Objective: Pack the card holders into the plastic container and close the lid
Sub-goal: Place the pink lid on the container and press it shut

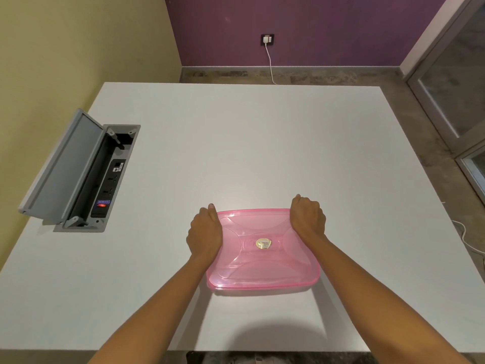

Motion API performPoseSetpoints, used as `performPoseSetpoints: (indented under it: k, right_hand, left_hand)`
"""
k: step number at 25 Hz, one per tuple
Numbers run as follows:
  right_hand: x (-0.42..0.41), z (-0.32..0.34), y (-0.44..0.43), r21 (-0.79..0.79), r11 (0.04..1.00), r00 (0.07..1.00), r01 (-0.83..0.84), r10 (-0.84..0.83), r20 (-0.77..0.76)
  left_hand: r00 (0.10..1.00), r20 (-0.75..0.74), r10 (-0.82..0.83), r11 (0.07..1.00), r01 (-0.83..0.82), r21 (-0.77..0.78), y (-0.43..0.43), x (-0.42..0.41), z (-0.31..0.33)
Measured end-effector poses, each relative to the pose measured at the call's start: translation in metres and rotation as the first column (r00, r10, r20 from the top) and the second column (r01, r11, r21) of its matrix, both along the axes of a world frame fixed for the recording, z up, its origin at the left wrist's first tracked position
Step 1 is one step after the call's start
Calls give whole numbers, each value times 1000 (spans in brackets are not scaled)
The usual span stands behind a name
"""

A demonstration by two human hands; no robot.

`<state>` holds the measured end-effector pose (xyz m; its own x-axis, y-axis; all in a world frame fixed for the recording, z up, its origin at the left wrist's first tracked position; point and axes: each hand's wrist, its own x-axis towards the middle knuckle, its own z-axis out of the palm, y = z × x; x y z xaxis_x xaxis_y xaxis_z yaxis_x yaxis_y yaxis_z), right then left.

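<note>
A pink translucent plastic container (262,269) sits on the white table (236,143) near its front edge, with its lid on top and a gold round sticker (263,243) at the lid's middle. My left hand (206,235) grips the container's far left corner. My right hand (307,218) grips its far right corner. Both hands have the fingers curled over the lid's edge. No card holders are visible; what is inside the container cannot be made out.
A grey power socket box (86,177) is set into the table at the left, its flap standing open. A white cable (270,61) runs from a wall socket down behind the table. A glass door frame stands at the right.
</note>
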<state>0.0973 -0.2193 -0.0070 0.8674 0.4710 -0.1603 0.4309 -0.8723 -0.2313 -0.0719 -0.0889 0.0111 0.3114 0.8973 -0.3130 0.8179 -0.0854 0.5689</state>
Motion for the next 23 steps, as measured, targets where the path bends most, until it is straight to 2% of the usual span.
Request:
performPoseSetpoints:
  k: [5,10,13,18,20,23]
  right_hand:
    - [2,-4,-1,-31,999,998,-44,45,41]
    - [1,-2,-2,-49,997,997,-62,64,41]
    - [-1,-1,-1,-82,995,995,-64,69,68]
    - [-1,-2,-2,-126,989,994,-78,86,61]
    - [0,-1,-1,-88,994,995,-65,71,70]
    - [-9,7,-4,118,992,994,43,-55,96]
  left_hand:
    - [996,7,87,996,-87,6,-40,-39,-9]
    - [981,134,142,990,-141,-20,-43,-44,-9]
    - [979,163,121,991,-129,40,-45,-45,-9]
    - [991,123,61,990,-76,120,-45,-46,-10]
    - [983,154,98,988,-115,101,-47,-45,-8]
    - [966,178,186,978,-200,64,-49,-45,-7]
